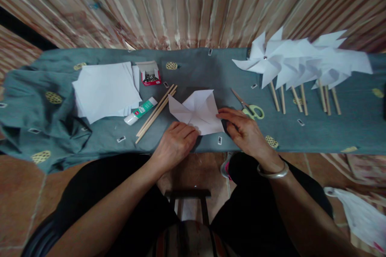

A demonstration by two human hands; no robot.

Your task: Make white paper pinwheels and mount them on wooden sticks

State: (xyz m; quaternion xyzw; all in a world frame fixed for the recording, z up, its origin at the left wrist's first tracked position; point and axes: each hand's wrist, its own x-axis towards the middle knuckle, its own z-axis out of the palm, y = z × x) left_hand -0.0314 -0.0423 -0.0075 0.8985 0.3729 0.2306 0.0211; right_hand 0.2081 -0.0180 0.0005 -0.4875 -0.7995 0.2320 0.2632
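Closest to us there's a dark stool [187,194] between the knees, over a tiled floor [18,192]. Just past that, both hands sit at the near edge of the surface [331,128], which is covered in a grey-blue cloth with little yellow prints. Our left hand [175,144] is pressing down on the near corner of a white folded paper [197,110], fingers curled over the edge. Our right hand [245,128], silver bangle [273,173] on the wrist, has its fingertips on the paper's right side, flat and loose rather than gripping. The paper lies in the middle of the surface, creased from its corners toward the centre.

Just right of it are green-handled scissors [249,108]. To the left, a few wooden sticks [156,113], then a glue tube [140,110], then a stack of white sheets [105,90]. Behind those, a small red box of pins [150,74]. Far right, a row of finished white pinwheels [301,62] on sticks. Striped curtain [181,4] at the back.
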